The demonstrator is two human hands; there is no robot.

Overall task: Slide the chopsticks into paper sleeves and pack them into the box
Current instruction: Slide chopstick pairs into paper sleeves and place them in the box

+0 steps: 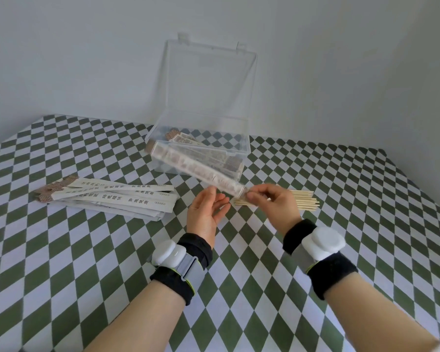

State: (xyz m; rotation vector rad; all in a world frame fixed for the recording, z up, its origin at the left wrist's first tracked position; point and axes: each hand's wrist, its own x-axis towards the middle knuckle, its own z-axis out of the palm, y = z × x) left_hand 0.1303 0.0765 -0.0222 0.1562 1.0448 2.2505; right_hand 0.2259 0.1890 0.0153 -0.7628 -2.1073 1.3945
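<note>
A person's right hand (272, 202) pinches the near end of one sleeved pair (196, 168) of chopsticks, thumb and fingers (255, 196) closed on the paper. The pair, blurred, is held in the air and slants up and to the left across the front wall of the clear plastic box (247, 148). The left hand (205, 213) hangs just below the pair, its fingers (215, 196) loosely apart and gripping nothing; whether they touch the paper cannot be told. The one box stands at the middle of the bench (61, 250), which is covered in a green-and-white checked cloth, with its lid (208, 80) raised upright towards the wall. Several filled sleeves (214, 153) lie inside it, their number unclear through the plastic. To the left of the hands lies a fanned stack of empty paper sleeves (107, 199): three printed ones show on top, with more beneath that cannot be counted. Behind the right hand lies a small heap of bare chopsticks (304, 201), partly hidden, roughly ten tips showing. Each wrist carries one white device, two in all, left (167, 254) and right (325, 241), strapped over black bands.
</note>
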